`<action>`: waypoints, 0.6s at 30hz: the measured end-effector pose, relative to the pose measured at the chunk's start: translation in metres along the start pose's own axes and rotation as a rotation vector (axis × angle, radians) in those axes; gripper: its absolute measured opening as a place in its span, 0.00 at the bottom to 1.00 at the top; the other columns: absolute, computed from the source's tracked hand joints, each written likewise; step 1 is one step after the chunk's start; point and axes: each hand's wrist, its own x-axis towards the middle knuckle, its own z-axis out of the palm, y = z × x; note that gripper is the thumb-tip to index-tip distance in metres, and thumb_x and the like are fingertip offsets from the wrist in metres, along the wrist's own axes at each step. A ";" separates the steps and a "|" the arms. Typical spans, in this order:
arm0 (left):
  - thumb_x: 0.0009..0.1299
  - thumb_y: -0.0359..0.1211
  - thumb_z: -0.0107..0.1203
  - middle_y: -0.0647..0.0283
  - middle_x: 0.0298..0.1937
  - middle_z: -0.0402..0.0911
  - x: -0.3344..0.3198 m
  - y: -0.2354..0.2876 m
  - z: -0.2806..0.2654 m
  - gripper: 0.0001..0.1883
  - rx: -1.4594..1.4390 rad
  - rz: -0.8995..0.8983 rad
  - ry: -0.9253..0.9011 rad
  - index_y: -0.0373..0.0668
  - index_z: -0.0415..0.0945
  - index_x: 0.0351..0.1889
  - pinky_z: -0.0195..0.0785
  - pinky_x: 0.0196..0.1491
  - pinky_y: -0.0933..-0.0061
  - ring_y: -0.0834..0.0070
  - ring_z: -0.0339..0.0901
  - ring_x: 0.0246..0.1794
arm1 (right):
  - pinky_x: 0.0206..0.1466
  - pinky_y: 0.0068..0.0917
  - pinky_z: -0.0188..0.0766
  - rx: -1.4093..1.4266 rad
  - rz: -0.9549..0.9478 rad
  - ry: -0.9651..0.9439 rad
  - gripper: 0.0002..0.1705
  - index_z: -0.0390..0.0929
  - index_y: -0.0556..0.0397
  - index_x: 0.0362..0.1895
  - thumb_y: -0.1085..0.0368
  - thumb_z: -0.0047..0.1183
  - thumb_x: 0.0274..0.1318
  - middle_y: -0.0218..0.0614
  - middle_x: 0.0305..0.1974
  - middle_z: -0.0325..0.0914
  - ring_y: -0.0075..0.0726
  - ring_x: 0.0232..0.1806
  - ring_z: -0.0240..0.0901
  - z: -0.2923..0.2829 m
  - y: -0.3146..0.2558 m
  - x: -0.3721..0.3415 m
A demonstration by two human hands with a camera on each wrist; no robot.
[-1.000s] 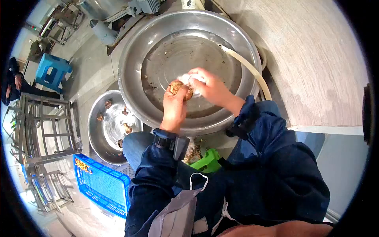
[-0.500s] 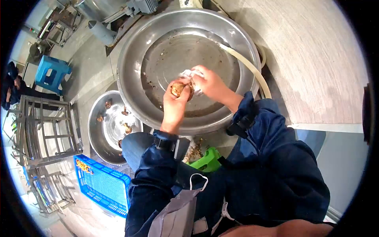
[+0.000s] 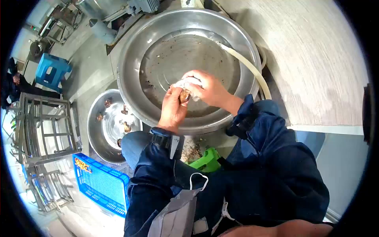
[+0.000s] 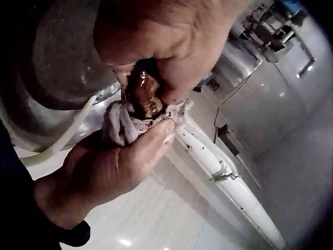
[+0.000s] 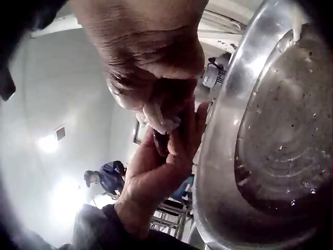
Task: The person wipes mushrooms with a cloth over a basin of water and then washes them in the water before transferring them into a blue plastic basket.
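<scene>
- Since half a second ago, your right hand [image 3: 210,89] and white cloth [image 4: 117,122] shifted toward your left hand [image 3: 173,108].
- Brown mushroom-like lump [image 4: 143,94]: between both hands, over large steel basin [image 3: 130,71].
- Left fingers curled, pinching lump.
- Right fingers curled, gripping cloth against it.

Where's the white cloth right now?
In the left wrist view, the white cloth is just left of centre, in the right hand, against the brown piece held by the left hand.
</scene>
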 end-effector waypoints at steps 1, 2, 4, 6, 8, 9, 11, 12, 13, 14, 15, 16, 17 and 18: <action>0.71 0.28 0.53 0.64 0.44 0.79 0.000 0.000 0.000 0.07 0.000 -0.016 0.002 0.43 0.71 0.46 0.75 0.43 0.76 0.75 0.78 0.43 | 0.50 0.29 0.71 0.059 0.064 0.019 0.15 0.74 0.57 0.49 0.62 0.50 0.62 0.41 0.46 0.79 0.32 0.49 0.76 0.000 0.003 0.001; 0.71 0.28 0.53 0.64 0.43 0.79 0.001 -0.001 0.000 0.06 0.001 -0.033 0.004 0.43 0.71 0.45 0.75 0.43 0.76 0.76 0.78 0.43 | 0.50 0.29 0.71 0.117 0.129 0.038 0.15 0.74 0.57 0.49 0.62 0.50 0.62 0.41 0.46 0.79 0.31 0.49 0.76 0.000 0.008 0.002; 0.71 0.30 0.53 0.65 0.42 0.80 -0.005 0.004 0.018 0.06 0.017 -0.053 0.037 0.43 0.73 0.45 0.75 0.43 0.77 0.77 0.78 0.44 | 0.51 0.29 0.71 0.253 0.203 0.022 0.16 0.74 0.55 0.50 0.60 0.49 0.63 0.40 0.47 0.79 0.31 0.48 0.76 -0.006 0.016 0.009; 0.72 0.33 0.53 0.66 0.43 0.80 -0.007 0.011 0.025 0.08 -0.005 -0.094 0.133 0.43 0.74 0.46 0.76 0.43 0.78 0.77 0.78 0.44 | 0.51 0.26 0.70 0.343 0.212 -0.013 0.16 0.73 0.57 0.51 0.62 0.50 0.64 0.37 0.47 0.79 0.27 0.49 0.74 -0.008 0.013 0.009; 0.73 0.36 0.51 0.67 0.46 0.80 -0.006 0.010 0.016 0.11 -0.030 -0.135 0.187 0.44 0.74 0.50 0.76 0.43 0.79 0.77 0.78 0.45 | 0.52 0.24 0.69 0.370 0.194 -0.068 0.16 0.74 0.57 0.52 0.62 0.50 0.64 0.36 0.47 0.78 0.24 0.49 0.72 -0.004 0.004 0.004; 0.73 0.36 0.51 0.66 0.47 0.80 -0.004 0.010 0.008 0.11 -0.015 -0.168 0.079 0.43 0.74 0.50 0.76 0.43 0.77 0.77 0.78 0.45 | 0.52 0.25 0.69 0.180 0.032 -0.072 0.16 0.74 0.56 0.51 0.61 0.50 0.64 0.36 0.47 0.78 0.22 0.48 0.72 0.000 -0.002 0.001; 0.73 0.36 0.51 0.66 0.48 0.79 0.002 0.001 -0.003 0.11 -0.005 -0.189 0.158 0.43 0.74 0.50 0.76 0.44 0.76 0.77 0.78 0.45 | 0.52 0.24 0.69 0.031 0.029 -0.094 0.16 0.75 0.55 0.51 0.61 0.50 0.64 0.36 0.46 0.77 0.22 0.48 0.72 -0.001 -0.003 0.002; 0.73 0.36 0.51 0.65 0.49 0.79 0.000 0.004 0.000 0.12 -0.029 -0.205 -0.010 0.43 0.74 0.50 0.76 0.45 0.75 0.77 0.78 0.46 | 0.52 0.24 0.69 0.113 0.111 -0.075 0.16 0.75 0.56 0.51 0.61 0.50 0.64 0.36 0.46 0.77 0.22 0.48 0.72 -0.002 0.002 0.003; 0.73 0.36 0.51 0.65 0.49 0.79 -0.001 0.008 0.003 0.12 -0.052 -0.215 -0.182 0.43 0.73 0.51 0.76 0.45 0.75 0.77 0.78 0.46 | 0.51 0.24 0.69 0.192 0.187 -0.055 0.16 0.75 0.56 0.51 0.61 0.50 0.64 0.36 0.46 0.78 0.23 0.48 0.73 -0.004 0.008 0.006; 0.74 0.38 0.49 0.65 0.48 0.79 -0.005 0.002 0.010 0.12 0.016 -0.158 0.120 0.43 0.73 0.50 0.75 0.46 0.76 0.78 0.78 0.46 | 0.51 0.24 0.69 0.274 0.260 -0.035 0.16 0.75 0.56 0.51 0.61 0.50 0.64 0.36 0.46 0.78 0.23 0.48 0.73 -0.005 0.012 0.008; 0.73 0.39 0.50 0.67 0.47 0.80 -0.003 0.004 0.006 0.12 -0.016 -0.184 0.059 0.45 0.74 0.49 0.75 0.44 0.76 0.78 0.78 0.44 | 0.50 0.25 0.70 0.312 0.230 -0.034 0.16 0.75 0.57 0.50 0.60 0.49 0.64 0.36 0.45 0.78 0.27 0.47 0.74 -0.005 0.006 0.007; 0.73 0.40 0.51 0.70 0.45 0.80 0.001 0.005 0.000 0.12 -0.049 -0.209 -0.001 0.46 0.75 0.48 0.76 0.42 0.77 0.79 0.78 0.42 | 0.50 0.27 0.70 0.350 0.201 -0.036 0.15 0.75 0.57 0.48 0.60 0.48 0.65 0.37 0.45 0.79 0.31 0.47 0.76 -0.003 -0.006 0.004; 0.73 0.42 0.51 0.72 0.43 0.80 0.004 0.005 -0.007 0.11 -0.085 -0.233 -0.060 0.47 0.76 0.46 0.76 0.41 0.77 0.80 0.78 0.41 | 0.49 0.28 0.71 0.387 0.174 -0.040 0.15 0.76 0.58 0.47 0.59 0.48 0.65 0.38 0.44 0.80 0.34 0.47 0.77 -0.001 -0.012 0.003; 0.74 0.42 0.48 0.71 0.42 0.81 -0.006 0.007 0.013 0.12 -0.051 -0.205 0.068 0.47 0.76 0.46 0.75 0.41 0.76 0.79 0.78 0.40 | 0.49 0.28 0.71 0.367 0.016 -0.075 0.16 0.75 0.57 0.47 0.58 0.47 0.65 0.39 0.44 0.80 0.36 0.46 0.77 0.004 -0.009 0.004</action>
